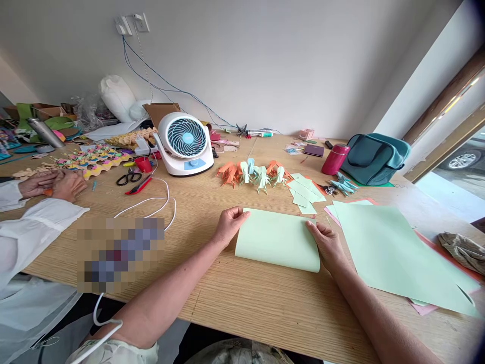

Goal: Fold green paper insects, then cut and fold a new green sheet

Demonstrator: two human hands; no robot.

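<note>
Head view: folded green sheet [278, 240] lies between left hand [228, 225] and right hand [329, 245], each pinching an edge.

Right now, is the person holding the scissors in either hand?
No, the left hand and right hand both touch the folded green sheet, while the scissors lie beside the fan.

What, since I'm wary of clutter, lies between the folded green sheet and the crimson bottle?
In the head view, a pile of small pale green paper pieces lies there.
</note>
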